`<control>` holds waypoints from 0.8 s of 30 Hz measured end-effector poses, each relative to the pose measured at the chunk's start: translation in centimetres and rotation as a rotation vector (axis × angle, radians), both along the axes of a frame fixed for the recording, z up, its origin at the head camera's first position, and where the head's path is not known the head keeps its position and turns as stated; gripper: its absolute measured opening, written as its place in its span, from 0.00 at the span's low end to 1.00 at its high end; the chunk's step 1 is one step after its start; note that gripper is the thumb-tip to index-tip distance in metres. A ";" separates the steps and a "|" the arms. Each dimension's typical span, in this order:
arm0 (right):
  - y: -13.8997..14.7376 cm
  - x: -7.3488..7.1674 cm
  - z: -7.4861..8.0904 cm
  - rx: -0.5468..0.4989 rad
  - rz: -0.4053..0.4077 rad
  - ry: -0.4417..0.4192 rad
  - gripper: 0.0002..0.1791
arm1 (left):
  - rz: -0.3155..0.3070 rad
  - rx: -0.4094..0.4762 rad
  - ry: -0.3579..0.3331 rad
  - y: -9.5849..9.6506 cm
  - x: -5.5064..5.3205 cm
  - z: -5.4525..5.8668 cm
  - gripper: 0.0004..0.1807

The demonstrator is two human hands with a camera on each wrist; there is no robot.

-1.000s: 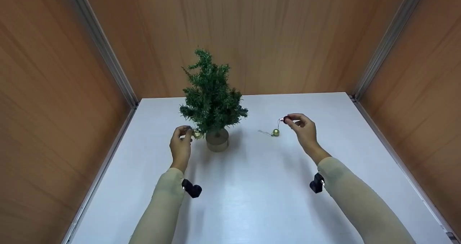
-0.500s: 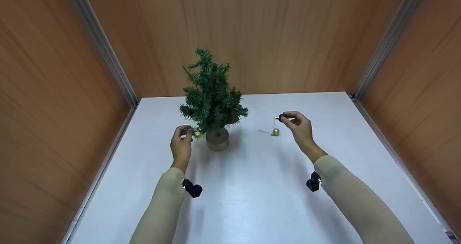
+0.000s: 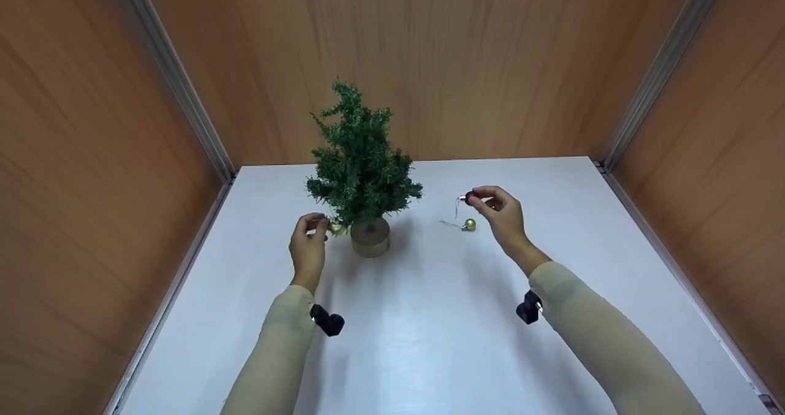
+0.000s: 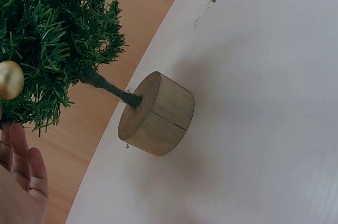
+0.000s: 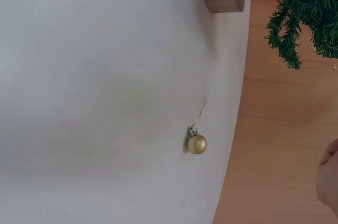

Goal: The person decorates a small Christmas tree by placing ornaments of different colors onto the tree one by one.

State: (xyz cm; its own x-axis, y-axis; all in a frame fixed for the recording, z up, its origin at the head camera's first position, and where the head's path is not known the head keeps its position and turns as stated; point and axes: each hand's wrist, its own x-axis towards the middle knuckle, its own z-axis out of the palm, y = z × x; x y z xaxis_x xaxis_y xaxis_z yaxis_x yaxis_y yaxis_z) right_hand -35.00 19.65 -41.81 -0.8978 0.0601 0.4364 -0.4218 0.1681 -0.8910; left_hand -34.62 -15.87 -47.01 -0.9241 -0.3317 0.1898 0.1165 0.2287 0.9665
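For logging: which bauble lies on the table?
The gold one between tree and right hand, which holds a dark bauble; another gold bauble is raised beside left hand.

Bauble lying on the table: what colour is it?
The bauble is gold, clearest in the right wrist view.

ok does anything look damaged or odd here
Possibly the wooden base under the tree: a dark line runs down its side, like a split in the wood. Nothing looks spilled.
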 end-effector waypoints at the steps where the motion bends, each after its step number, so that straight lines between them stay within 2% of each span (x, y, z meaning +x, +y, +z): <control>1: -0.1 0.0 0.0 0.000 0.001 0.004 0.15 | 0.000 0.000 -0.002 0.0 0.0 0.0 0.12; 12: -1.0 -0.1 0.0 0.015 0.024 0.021 0.15 | 0.007 0.006 0.004 -0.3 0.0 -0.1 0.11; 20: -1.8 0.0 0.1 -0.022 0.039 -0.001 0.15 | 0.011 0.005 0.002 -0.4 0.1 -0.1 0.12; 24: -2.1 0.1 0.2 0.001 0.036 -0.002 0.15 | 0.002 0.005 0.013 -0.4 0.2 -0.1 0.11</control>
State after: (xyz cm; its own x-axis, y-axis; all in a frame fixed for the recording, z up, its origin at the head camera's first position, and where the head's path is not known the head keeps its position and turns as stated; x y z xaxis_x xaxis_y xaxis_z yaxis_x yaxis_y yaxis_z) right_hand -34.93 17.50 -41.61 -0.9001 0.0270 0.4348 -0.4260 0.1541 -0.8915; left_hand -34.45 -16.22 -47.06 -0.9207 -0.3348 0.2005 0.1288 0.2244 0.9659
